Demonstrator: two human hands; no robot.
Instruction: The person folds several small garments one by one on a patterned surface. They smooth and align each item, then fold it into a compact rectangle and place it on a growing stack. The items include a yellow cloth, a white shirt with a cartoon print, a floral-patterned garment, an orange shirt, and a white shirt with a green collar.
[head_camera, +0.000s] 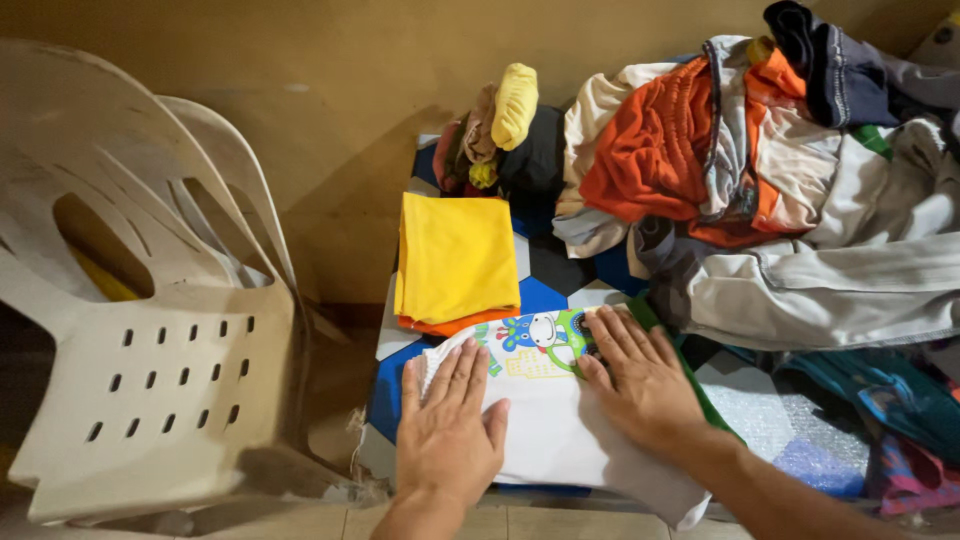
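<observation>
Here, a white child's shirt with a cartoon print lies flat at the near edge of the blue patterned surface. The left hand and right hand press on it, palms down, fingers spread wide, gripping nothing. Just beyond lies a folded yellow cloth; an unsorted clothes pile sits right, stacked plastic chairs left.

A home, in a corner used for laundry. At the upper right lies a heap of unsorted clothes on a surface with a blue, black and white patterned cover. Stacked plastic chairs fill the left, against a plain tan wall, with floor tiles along the bottom edge.
</observation>
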